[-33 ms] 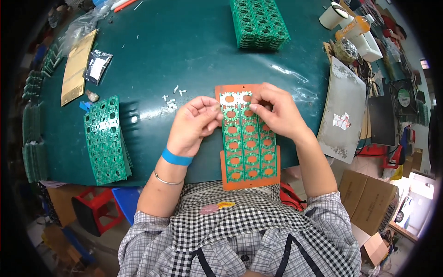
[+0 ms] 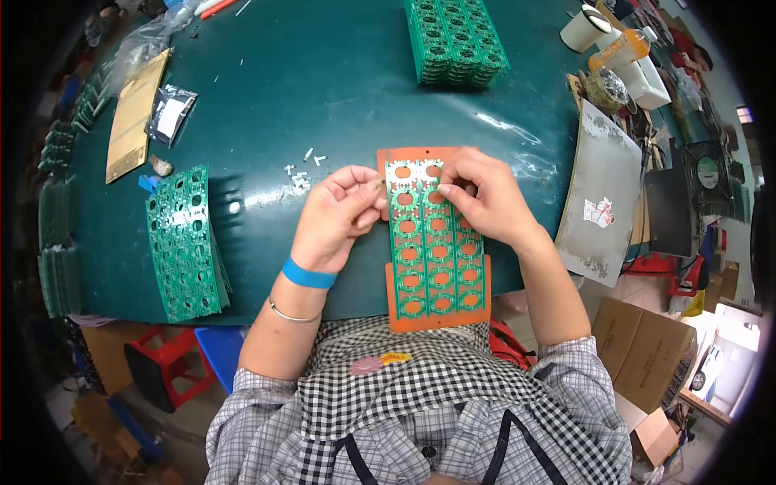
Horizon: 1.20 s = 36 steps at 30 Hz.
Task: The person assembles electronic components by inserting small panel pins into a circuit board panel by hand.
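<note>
A green circuit board panel with rows of oval holes lies on an orange backing plate in front of me, at the table's near edge. My left hand is at the panel's upper left edge, its thumb and forefinger pinched together; anything between them is too small to make out. Over the panel's upper right part is my right hand, thumb and fingers closed together just above the holes and hiding that corner. What its fingertips hold, if anything, is hidden. Several small white pieces lie loose beyond my left hand.
More green panels lean at the left. A tall panel stack stands at the far side. Left of centre lie a tan board and a small plastic bag. A grey sheet, mug and orange bottle are right.
</note>
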Tool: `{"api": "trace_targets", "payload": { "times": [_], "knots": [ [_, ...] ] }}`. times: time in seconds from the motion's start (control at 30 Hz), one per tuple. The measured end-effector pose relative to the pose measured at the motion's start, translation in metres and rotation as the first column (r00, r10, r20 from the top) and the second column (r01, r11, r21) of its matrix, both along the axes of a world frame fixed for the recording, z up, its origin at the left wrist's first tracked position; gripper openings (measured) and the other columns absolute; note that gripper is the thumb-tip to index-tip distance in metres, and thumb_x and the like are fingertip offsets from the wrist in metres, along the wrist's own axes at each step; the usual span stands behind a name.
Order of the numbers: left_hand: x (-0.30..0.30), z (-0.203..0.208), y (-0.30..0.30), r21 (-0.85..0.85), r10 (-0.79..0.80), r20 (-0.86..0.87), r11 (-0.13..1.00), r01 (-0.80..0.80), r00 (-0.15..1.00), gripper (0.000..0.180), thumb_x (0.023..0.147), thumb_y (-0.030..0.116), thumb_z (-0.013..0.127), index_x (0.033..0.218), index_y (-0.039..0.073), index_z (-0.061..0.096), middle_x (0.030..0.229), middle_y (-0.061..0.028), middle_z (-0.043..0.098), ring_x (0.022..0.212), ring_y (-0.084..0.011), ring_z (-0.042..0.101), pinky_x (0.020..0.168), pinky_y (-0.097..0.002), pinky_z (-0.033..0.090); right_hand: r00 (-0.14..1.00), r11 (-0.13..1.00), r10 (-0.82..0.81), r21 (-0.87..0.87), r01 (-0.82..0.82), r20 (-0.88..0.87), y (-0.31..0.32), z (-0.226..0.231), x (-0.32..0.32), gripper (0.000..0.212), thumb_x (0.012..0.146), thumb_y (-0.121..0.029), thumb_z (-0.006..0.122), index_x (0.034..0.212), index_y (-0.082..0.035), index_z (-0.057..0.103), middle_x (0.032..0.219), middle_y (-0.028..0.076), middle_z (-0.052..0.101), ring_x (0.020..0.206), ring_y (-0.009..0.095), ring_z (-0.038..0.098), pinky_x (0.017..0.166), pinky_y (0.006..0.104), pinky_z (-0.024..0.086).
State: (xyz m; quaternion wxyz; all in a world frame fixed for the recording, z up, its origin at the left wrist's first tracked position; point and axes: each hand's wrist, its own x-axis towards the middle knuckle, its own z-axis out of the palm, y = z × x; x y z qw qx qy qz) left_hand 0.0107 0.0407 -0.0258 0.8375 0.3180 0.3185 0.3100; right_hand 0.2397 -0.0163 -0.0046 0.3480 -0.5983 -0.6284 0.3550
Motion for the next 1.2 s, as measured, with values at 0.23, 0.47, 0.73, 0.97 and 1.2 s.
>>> {"api": "trace_targets", "payload": {
  "times": [0.23,0.47,0.73,0.97,1.2],
  "knots": [
    [-0.001,0.001,0.003,-0.074,0.011,-0.004,0.997,-0.012,1.000,0.006,0.097,0.013,0.055,0.098,0.008,0.057,0.069,0.0028,0.045,0.052,-0.0021,0.029,0.043,-0.0170,0.021,0.982,0.989,-0.050,0.145,0.023,0.184,-0.003,-0.007,0.004,0.007,0.078,-0.001,0.066,0.082,0.000,0.060,0.085,0.013,0.060,0.077,0.032,0.061,0.066,0.0389,0.049],
    [0.001,0.003,0.001,-0.085,-0.004,-0.020,0.996,0.002,1.000,0.006,0.097,0.013,0.055,0.098,0.007,0.058,0.070,0.0029,0.046,0.052,-0.0019,0.029,0.043,-0.0169,0.021,0.987,0.979,-0.025,0.205,-0.008,0.160,-0.002,-0.013,0.005,0.008,0.077,0.000,0.066,0.083,0.001,0.060,0.085,0.013,0.059,0.081,0.033,0.060,0.069,0.0393,0.049],
    [0.000,0.004,0.001,-0.074,-0.023,-0.016,0.997,0.022,1.000,0.006,0.097,0.012,0.056,0.099,0.007,0.058,0.070,0.0028,0.047,0.052,-0.0012,0.029,0.043,-0.0165,0.020,0.974,0.972,-0.028,0.234,-0.027,0.226,-0.001,-0.012,0.005,0.009,0.077,0.001,0.066,0.083,0.001,0.060,0.085,0.013,0.059,0.081,0.033,0.060,0.070,0.0396,0.049],
    [0.001,0.005,-0.001,-0.071,-0.027,-0.035,0.997,0.025,0.999,0.006,0.096,0.012,0.056,0.099,0.007,0.057,0.071,0.0024,0.048,0.052,-0.0011,0.029,0.043,-0.0165,0.020,0.981,0.970,-0.035,0.243,-0.012,0.188,-0.002,-0.014,0.005,0.010,0.077,0.002,0.066,0.084,0.000,0.060,0.086,0.012,0.059,0.080,0.032,0.060,0.069,0.0392,0.049],
    [0.001,0.005,-0.001,-0.066,-0.035,-0.040,0.997,0.033,0.999,0.006,0.097,0.013,0.056,0.099,0.007,0.058,0.071,0.0023,0.048,0.051,-0.0012,0.029,0.043,-0.0166,0.020,0.978,0.964,-0.033,0.266,-0.023,0.206,-0.001,-0.015,0.004,0.011,0.076,0.002,0.067,0.084,0.000,0.060,0.086,0.011,0.058,0.081,0.032,0.060,0.069,0.0393,0.049]
  ]
}}
